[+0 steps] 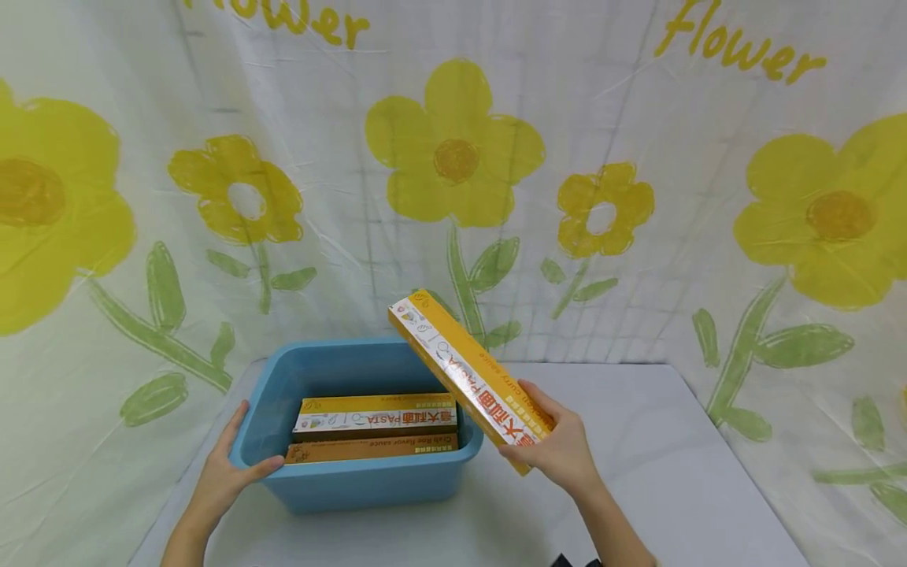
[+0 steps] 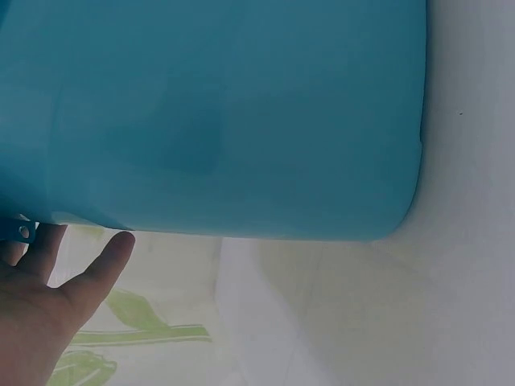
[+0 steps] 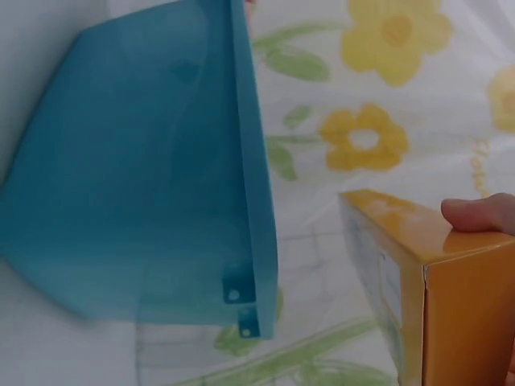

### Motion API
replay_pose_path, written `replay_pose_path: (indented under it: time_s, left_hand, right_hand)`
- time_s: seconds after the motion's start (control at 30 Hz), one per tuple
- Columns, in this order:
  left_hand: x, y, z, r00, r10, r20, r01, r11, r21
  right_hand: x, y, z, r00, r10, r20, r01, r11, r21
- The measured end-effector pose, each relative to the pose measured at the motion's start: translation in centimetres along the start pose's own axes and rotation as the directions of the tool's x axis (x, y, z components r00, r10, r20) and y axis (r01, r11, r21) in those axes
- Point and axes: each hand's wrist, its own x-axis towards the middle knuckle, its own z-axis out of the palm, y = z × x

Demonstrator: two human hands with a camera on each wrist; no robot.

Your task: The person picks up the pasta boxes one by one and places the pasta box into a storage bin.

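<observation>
My right hand (image 1: 560, 450) grips a yellow-and-white pasta box (image 1: 464, 366) by its near end. The box is tilted, its far end raised above the right side of a blue plastic bin (image 1: 368, 490). In the right wrist view, the thumb presses on the box's yellow face (image 3: 414, 221). My left hand (image 1: 221, 479) touches the bin's near left corner, thumb at the front rim and fingers extended along the left side. Inside the bin lie a yellow-and-white pasta box (image 1: 375, 419) and, in front of it, a brown box marked crab roe flavor sauce (image 1: 372, 449).
A white table (image 1: 609, 488) carries the bin on its left part. Behind and at both sides hangs a white curtain (image 1: 326, 260) painted with yellow flowers. A small dark object (image 1: 562, 561) shows at the bottom edge, beside the right forearm.
</observation>
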Motion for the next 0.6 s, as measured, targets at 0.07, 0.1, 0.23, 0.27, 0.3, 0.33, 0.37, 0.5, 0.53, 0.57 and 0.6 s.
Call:
replay_pose_path:
  time_s: [0.07, 0.1, 0.23, 0.27, 0.3, 0.33, 0.37, 0.5, 0.53, 0.57, 0.6]
  left_hand:
    - [0.0, 0.0, 0.0, 1.0, 0.004, 0.0, -0.004, 1.0, 0.0]
    - [0.0, 0.0, 0.0, 1.0, 0.006, 0.0, -0.006, 1.0, -0.001]
    - [-0.1, 0.1, 0.0, 1.0, 0.011, -0.003, -0.011, 1.0, -0.007]
    - [-0.1, 0.1, 0.0, 1.0, 0.013, -0.004, -0.013, 1.0, -0.007]
    - [-0.1, 0.1, 0.0, 1.0, 0.015, -0.004, -0.015, 1.0, -0.006]
    - [-0.1, 0.1, 0.0, 1.0, 0.018, -0.005, -0.018, 1.0, -0.003]
    - [-0.1, 0.1, 0.0, 1.0, 0.02, -0.005, -0.02, 1.0, 0.0]
    - [-0.1, 0.0, 0.0, 1.0, 0.028, -0.009, -0.028, 1.0, 0.011]
    - [-0.1, 0.0, 0.0, 1.0, 0.028, -0.01, -0.028, 1.0, 0.013]
    - [-0.1, 0.0, 0.0, 1.0, 0.027, -0.01, -0.027, 1.0, 0.012]
    - [-0.1, 0.0, 0.0, 1.0, 0.026, -0.011, -0.026, 1.0, 0.014]
  right_hand:
    - [0.4, -0.1, 0.0, 0.998, -0.027, 0.051, 0.027, 1.0, -0.011]
    - [0.7, -0.1, -0.1, 0.996, -0.045, 0.08, 0.047, 0.999, -0.019]
    - [1.9, 0.0, -0.4, 0.971, -0.118, 0.207, 0.128, 0.991, -0.033]
    - [2.2, 0.0, -0.5, 0.962, -0.133, 0.237, 0.145, 0.989, -0.036]
    - [2.5, 0.0, -0.6, 0.954, -0.142, 0.265, 0.156, 0.987, -0.036]
    - [2.8, 0.0, -0.7, 0.944, -0.15, 0.292, 0.166, 0.986, -0.032]
    - [3.1, -0.1, -0.8, 0.935, -0.158, 0.318, 0.177, 0.984, -0.029]
    - [4.2, -0.3, -0.7, 0.894, -0.179, 0.411, 0.196, 0.981, 0.0]
    - [4.4, -0.3, -0.6, 0.883, -0.181, 0.433, 0.201, 0.98, 0.002]
    - [4.7, -0.4, -0.5, 0.873, -0.184, 0.452, 0.206, 0.979, 0.0]
    - [4.9, -0.4, -0.4, 0.863, -0.184, 0.471, 0.213, 0.977, -0.009]
